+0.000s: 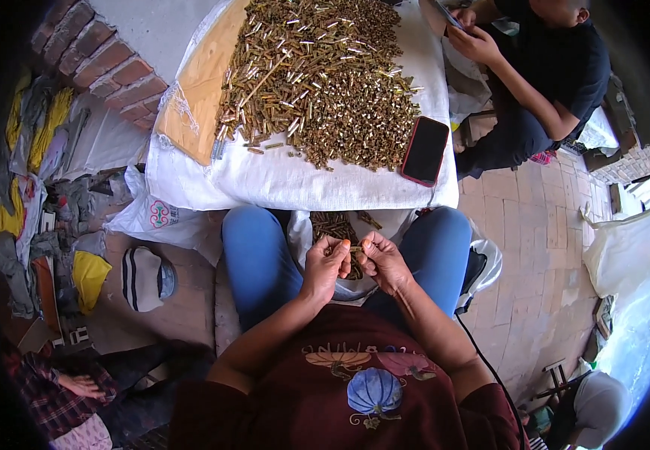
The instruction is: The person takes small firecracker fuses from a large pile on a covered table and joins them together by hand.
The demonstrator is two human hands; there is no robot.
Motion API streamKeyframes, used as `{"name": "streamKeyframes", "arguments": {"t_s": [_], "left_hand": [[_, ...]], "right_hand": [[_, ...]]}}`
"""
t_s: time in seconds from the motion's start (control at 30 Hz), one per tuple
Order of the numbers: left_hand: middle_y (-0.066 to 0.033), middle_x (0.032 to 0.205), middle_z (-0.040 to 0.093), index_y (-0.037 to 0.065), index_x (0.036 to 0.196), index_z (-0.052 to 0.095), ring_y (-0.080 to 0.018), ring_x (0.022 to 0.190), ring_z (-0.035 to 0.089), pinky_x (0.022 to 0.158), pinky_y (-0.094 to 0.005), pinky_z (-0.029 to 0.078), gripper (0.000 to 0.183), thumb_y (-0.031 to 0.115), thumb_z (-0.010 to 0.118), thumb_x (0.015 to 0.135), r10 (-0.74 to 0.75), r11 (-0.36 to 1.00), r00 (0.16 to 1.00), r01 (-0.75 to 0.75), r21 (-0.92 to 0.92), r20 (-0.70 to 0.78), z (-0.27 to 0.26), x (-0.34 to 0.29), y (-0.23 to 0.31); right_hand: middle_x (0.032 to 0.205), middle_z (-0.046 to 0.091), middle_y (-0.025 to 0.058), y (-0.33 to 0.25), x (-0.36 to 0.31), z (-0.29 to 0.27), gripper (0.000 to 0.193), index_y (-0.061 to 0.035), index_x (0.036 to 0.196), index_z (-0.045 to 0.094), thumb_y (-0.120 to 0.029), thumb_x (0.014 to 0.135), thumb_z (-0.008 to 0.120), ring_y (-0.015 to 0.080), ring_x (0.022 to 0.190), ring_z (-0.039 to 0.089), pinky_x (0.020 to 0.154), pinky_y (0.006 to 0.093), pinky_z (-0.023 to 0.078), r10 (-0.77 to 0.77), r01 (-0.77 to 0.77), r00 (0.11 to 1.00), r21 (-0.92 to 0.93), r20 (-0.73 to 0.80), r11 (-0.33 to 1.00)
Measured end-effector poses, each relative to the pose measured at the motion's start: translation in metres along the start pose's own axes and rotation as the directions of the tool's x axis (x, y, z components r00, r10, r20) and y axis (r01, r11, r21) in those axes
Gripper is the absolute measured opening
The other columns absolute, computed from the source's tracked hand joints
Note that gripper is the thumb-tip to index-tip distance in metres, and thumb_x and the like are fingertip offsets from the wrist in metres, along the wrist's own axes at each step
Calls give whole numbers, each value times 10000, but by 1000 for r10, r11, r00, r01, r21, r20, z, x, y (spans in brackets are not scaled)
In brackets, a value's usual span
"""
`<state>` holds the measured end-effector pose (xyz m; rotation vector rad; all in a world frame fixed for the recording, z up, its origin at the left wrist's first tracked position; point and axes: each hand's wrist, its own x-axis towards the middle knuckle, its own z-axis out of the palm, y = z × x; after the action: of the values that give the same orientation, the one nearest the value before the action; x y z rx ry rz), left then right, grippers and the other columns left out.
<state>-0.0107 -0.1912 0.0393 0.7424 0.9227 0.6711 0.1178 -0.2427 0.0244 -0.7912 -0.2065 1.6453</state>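
My left hand [326, 268] and my right hand [383, 262] meet over my lap, fingers closed in a pinch. Between their fingertips is a small brass-coloured metal piece [355, 249], mostly covered by the fingers; its exact kind is too small to make out. Below the hands, a white sack [394, 222] sits open between my knees with several slim brass-coloured metal pieces [330, 225] in it. In front of me, a large heap of small brass-coloured metal parts [302, 82] lies on a white-covered table [287, 187]: longer rods to the left, shorter bits to the right.
A phone [425, 151] with a red edge lies at the table's right corner. A wooden board [197, 105] borders the heap on the left. At far right, a seated person [558, 82] holds a phone. Another person's hand [81, 385] shows at lower left, near a striped cap [142, 279].
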Motion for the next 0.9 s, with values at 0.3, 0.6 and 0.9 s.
{"name": "streamKeyframes", "arguments": {"t_s": [0.3, 0.6, 0.9], "left_hand": [[-5, 600, 489, 56, 775, 463, -67, 467, 436, 410, -197, 325, 151, 167, 550, 829, -20, 992, 998, 27, -123, 51, -5, 1, -9], [-17, 616, 495, 54, 783, 468, -83, 472, 444, 413, -203, 333, 139, 159, 545, 831, -66, 963, 998, 59, -264, -18, -5, 0, -19], [-8, 711, 547, 93, 918, 523, -76, 585, 506, 479, -210, 389, 195, 276, 501, 855, -115, 976, 989, 131, -174, 98, -13, 10, -12]], "right_hand": [[580, 465, -6, 4, 1, -1, 83, -105, 799, 481, -166, 843, 517, 52, 445, 316, 401, 176, 229, -22, 22, 1000, 2, 22, 1000], [595, 469, -20, 13, 0, 0, 138, -99, 772, 470, -203, 840, 530, 35, 455, 330, 414, 178, 248, -135, 130, 991, -177, -18, 976], [653, 475, -17, 7, 6, -10, 189, -86, 801, 471, -234, 890, 394, 54, 479, 333, 425, 195, 261, 11, -51, 960, -135, -281, 989]]}}
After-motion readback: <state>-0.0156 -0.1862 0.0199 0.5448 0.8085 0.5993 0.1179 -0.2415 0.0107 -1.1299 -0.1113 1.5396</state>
